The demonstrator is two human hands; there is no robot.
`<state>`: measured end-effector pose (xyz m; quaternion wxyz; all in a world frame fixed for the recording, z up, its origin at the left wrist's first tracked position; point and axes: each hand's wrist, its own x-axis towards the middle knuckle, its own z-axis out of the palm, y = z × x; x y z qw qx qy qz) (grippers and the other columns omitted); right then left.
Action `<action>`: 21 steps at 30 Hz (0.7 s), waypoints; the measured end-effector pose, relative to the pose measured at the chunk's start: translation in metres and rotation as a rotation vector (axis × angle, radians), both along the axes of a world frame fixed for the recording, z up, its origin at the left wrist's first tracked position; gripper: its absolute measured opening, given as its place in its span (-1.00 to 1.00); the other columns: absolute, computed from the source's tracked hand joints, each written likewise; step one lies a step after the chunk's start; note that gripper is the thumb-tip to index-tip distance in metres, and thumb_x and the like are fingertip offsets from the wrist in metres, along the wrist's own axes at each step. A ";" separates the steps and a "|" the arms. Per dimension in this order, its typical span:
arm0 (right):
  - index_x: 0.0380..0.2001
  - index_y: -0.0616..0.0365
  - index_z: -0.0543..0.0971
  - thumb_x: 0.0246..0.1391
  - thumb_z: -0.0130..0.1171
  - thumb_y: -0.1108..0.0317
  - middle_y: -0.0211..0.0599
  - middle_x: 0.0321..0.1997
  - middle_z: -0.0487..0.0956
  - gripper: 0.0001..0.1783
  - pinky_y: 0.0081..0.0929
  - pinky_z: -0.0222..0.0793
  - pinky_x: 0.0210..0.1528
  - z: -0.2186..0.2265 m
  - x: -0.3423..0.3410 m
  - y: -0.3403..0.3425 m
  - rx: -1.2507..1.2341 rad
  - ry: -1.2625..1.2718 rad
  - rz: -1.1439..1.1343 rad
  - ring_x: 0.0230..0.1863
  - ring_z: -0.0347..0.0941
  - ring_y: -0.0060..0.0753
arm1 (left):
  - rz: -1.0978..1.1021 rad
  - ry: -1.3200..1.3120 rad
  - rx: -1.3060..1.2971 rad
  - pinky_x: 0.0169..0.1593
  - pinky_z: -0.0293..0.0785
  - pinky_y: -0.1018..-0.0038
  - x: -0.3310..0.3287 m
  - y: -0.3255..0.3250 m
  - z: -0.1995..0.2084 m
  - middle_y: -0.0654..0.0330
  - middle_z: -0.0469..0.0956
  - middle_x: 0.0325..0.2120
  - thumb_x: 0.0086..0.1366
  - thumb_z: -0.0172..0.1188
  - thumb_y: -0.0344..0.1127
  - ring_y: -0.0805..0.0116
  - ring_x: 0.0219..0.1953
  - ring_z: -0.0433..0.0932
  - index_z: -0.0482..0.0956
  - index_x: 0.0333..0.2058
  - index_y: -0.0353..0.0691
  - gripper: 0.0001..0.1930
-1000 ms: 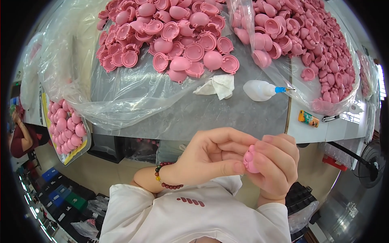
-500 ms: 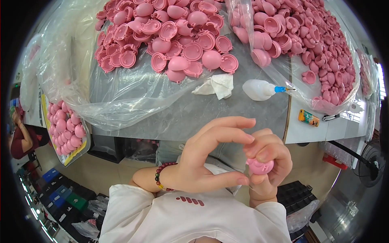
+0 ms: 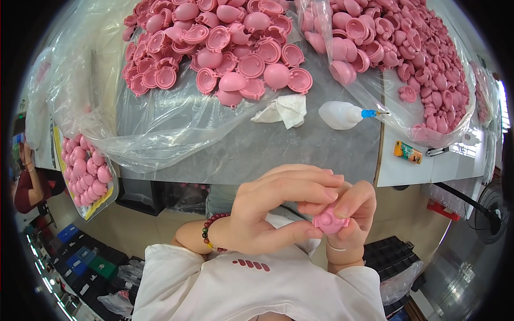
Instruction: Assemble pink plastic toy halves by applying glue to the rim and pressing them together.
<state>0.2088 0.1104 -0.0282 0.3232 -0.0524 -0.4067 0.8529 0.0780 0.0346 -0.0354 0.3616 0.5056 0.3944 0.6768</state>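
Note:
In front of my chest I hold a small, rounded pink plastic shell with raised moulded details and small side tabs. My right hand grips it from the right, with thumb and fingers bent around it. From the left, my left hand has its thumb against the shell's left edge, and its fingers arch over the top toward the right hand's fingers. The fingers partly hide the shell. Across the table lies a pile of similar pink shells, some cup side up, others dome side up.
Clear plastic sheeting surrounds the pile. A white cloth and a white squeeze bottle with a blue needle tip lie on the grey table. Right are more shells and an orange lighter; left, a tray of pink domes.
My left hand has closed in on the shell, its thumb now touching it. My right hand has shifted slightly left, and the shell has turned to show a different side.

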 end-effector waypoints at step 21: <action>-0.13 0.26 0.28 -0.33 0.31 0.20 -0.24 -0.25 0.39 -0.33 -0.62 0.15 -0.33 0.004 -0.021 0.049 0.701 -0.630 -0.705 -0.34 0.27 -0.52 | -0.006 -0.497 -0.173 -0.22 0.38 0.39 0.001 -0.005 0.007 0.01 0.48 -0.40 -0.20 0.38 -0.19 0.25 -0.32 0.44 0.38 -0.29 -0.28 -0.49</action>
